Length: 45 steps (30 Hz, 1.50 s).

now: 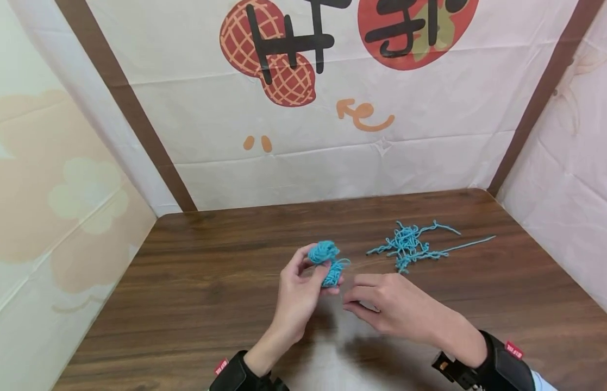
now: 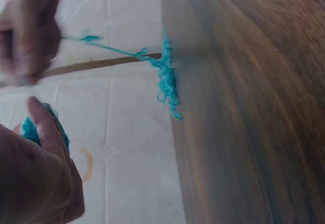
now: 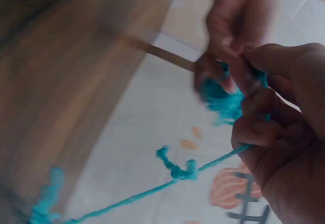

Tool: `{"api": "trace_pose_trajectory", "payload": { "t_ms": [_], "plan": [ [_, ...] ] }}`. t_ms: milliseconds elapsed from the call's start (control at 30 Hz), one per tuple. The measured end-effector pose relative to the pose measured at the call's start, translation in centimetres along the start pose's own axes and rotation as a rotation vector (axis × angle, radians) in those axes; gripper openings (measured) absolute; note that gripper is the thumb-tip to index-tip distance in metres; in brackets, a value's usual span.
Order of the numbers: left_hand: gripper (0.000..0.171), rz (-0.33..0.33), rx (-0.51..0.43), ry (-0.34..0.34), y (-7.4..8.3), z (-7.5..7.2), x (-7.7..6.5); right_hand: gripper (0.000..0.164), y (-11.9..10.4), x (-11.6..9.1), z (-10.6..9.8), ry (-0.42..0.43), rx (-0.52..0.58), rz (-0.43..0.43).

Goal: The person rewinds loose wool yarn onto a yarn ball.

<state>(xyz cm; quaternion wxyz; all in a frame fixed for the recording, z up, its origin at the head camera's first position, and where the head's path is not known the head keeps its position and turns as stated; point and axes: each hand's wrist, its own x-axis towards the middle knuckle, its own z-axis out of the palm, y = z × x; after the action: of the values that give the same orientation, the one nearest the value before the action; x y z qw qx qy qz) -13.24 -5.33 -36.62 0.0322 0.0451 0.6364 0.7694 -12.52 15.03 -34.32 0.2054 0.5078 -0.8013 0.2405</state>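
Observation:
My left hand (image 1: 295,298) grips a small bundle of blue yarn (image 1: 325,251) above the table, with the thumb across its middle and loops bulging out on both sides. Close to its right, my right hand (image 1: 396,307) has its fingers curled and pinches a strand of the same yarn (image 3: 147,196). In the right wrist view this strand runs taut from those fingers past a small knot (image 3: 183,172) towards a tangled heap of blue yarn (image 1: 408,244). The heap lies on the table beyond my right hand, two loose ends stretching to the right.
The brown wood-grain table (image 1: 210,288) reaches back to a white printed cloth (image 1: 303,179) hanging upright behind it. More cloth hangs along the left and right sides. Black straps with small cameras (image 1: 504,364) sit on both wrists.

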Motion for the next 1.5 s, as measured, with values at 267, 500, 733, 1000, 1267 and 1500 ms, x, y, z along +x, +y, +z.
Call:
{"api": "trace_pose_trajectory", "payload": {
  "t_ms": [267, 500, 733, 1000, 1267, 1500],
  "plan": [
    [0.044, 0.029, 0.015, -0.207, 0.4, 1.0, -0.6, 0.015, 0.0, 2.0, -2.7, 0.102, -0.199, -0.137],
    [0.048, 0.059, 0.112, -0.249, 0.2, 0.5, -0.7, 0.005, 0.0, 1.3, -3.5, 0.038, -0.17, -0.093],
    [0.03, 0.227, 0.403, -0.157, -0.7, 0.0, -0.6, 0.008, 0.2, 1.4, -3.6, 0.049, -0.188, -0.121],
    [0.034, 0.395, 0.379, -0.334, -1.6, -0.7, -1.5, 0.005, 2.0, 1.7, -4.5, 0.041, -0.137, -0.076],
    [0.053, 0.585, 0.25, -0.364, -1.2, -1.1, -1.5, 0.027, 3.2, 1.7, -4.5, 0.057, 0.049, -0.014],
    [0.04, 0.452, 0.305, -0.385, -0.5, -1.0, -1.2, 0.008, 3.5, 2.2, -4.2, 0.061, 0.078, -0.017]
  ]
}}
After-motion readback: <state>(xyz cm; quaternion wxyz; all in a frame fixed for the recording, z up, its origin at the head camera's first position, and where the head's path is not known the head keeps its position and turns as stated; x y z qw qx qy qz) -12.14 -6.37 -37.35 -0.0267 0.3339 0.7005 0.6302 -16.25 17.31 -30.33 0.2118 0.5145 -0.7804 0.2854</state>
